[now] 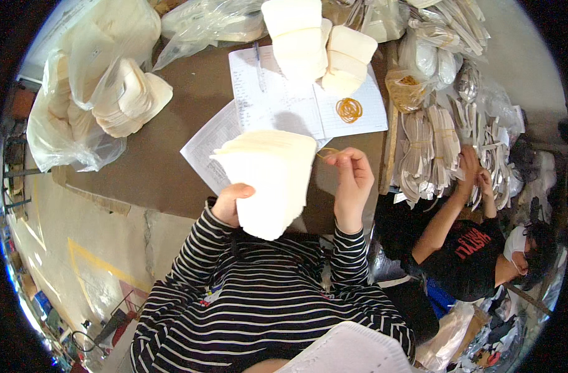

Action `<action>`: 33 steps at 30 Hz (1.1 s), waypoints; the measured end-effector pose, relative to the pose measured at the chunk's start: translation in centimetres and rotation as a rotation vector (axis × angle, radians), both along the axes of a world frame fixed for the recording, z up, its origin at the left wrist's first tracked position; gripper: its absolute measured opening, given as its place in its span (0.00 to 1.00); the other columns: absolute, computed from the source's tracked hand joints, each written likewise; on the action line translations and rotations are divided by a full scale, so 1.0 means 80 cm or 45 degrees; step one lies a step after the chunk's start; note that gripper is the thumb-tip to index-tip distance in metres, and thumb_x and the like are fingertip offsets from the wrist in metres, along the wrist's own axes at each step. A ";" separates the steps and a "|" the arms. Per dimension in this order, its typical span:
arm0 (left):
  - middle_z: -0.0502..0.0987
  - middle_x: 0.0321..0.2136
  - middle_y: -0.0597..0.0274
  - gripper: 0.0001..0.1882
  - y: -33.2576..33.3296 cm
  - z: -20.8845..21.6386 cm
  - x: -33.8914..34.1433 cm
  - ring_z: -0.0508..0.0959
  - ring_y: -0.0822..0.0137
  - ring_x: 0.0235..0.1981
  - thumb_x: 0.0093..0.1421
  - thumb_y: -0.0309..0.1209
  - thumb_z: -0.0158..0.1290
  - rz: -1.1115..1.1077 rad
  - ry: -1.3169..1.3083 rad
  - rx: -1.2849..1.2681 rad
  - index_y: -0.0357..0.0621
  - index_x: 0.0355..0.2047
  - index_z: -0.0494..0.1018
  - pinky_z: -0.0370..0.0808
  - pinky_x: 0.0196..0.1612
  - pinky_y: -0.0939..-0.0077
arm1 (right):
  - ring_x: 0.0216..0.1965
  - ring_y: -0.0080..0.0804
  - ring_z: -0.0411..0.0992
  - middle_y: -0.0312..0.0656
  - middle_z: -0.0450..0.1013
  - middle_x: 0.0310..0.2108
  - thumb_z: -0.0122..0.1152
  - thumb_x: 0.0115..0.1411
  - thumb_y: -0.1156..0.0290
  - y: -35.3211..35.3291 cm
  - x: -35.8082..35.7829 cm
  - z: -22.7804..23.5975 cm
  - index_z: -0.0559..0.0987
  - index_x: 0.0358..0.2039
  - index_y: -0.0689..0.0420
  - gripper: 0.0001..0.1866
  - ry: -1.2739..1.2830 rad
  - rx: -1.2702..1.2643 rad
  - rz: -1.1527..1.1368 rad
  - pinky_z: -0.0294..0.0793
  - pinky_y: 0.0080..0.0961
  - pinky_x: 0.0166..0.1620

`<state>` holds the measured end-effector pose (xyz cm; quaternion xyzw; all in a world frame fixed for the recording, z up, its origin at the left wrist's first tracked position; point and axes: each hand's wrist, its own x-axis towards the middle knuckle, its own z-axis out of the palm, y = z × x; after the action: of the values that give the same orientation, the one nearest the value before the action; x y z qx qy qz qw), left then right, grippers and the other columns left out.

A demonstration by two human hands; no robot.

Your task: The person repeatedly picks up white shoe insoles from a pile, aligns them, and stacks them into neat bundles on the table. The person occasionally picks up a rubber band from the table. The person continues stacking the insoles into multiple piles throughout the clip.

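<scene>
You have the thick stack of flat, cream-white, round-cornered pieces (271, 183) at the centre of the frame, your left hand (229, 205) in a firm grip on its lower left side. Just right of it, your right hand (352, 183) has a pinching grip on a thin yellow-brown rubber band (331, 150); you cannot tell whether it loops the stack. Above, a coil of yellow-brown rubber bands (349, 110) lies on a lined white paper notebook (248, 74) on the brown counter (193, 81). A clear plastic bag (103, 149) of cream pieces sits upper left.
</scene>
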<state>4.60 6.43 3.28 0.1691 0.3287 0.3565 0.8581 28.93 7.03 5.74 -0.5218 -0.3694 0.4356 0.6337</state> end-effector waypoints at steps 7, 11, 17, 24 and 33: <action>0.76 0.52 0.46 0.42 -0.007 0.009 0.018 0.79 0.54 0.50 0.52 0.46 0.63 0.074 -0.287 -0.049 0.33 0.61 0.65 0.78 0.54 0.60 | 0.21 0.11 0.65 0.48 0.76 0.50 0.47 0.68 0.82 -0.012 -0.030 0.023 0.54 0.70 0.49 0.32 0.794 -0.262 0.528 0.68 0.10 0.24; 0.76 0.53 0.46 0.43 -0.009 0.008 0.008 0.79 0.54 0.51 0.53 0.49 0.62 0.342 -0.498 -0.295 0.33 0.62 0.64 0.77 0.55 0.58 | 0.17 0.10 0.57 0.58 0.56 0.68 0.45 0.64 0.87 -0.017 -0.019 0.029 0.43 0.72 0.28 0.46 1.129 -0.420 0.513 0.66 0.08 0.21; 0.77 0.52 0.48 0.40 0.016 0.023 -0.036 0.78 0.55 0.52 0.51 0.37 0.65 -0.155 -0.053 -0.087 0.33 0.62 0.64 0.77 0.55 0.59 | 0.52 0.41 0.69 0.62 0.52 0.69 0.76 0.50 0.53 -0.004 0.023 0.017 0.35 0.72 0.29 0.64 0.571 0.049 0.628 0.70 0.39 0.57; 0.71 0.53 0.55 0.44 0.005 0.047 0.023 0.72 0.64 0.55 0.49 0.34 0.71 -0.970 0.442 0.591 0.38 0.63 0.60 0.69 0.60 0.68 | 0.60 0.51 0.64 0.54 0.62 0.62 0.84 0.36 0.52 0.030 0.006 0.104 0.62 0.64 0.54 0.57 -0.382 0.164 1.714 0.62 0.47 0.63; 0.80 0.46 0.54 0.31 0.030 0.052 0.012 0.81 0.65 0.42 0.52 0.29 0.65 -0.076 0.089 0.070 0.33 0.55 0.70 0.81 0.46 0.70 | 0.55 0.39 0.71 0.46 0.70 0.57 0.77 0.48 0.54 0.007 0.041 0.155 0.72 0.60 0.50 0.40 -0.122 0.775 1.878 0.56 0.49 0.65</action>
<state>5.56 8.81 7.47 0.2147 0.3434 0.3334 0.8514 32.22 7.63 18.17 0.0346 -0.7489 0.5996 0.2802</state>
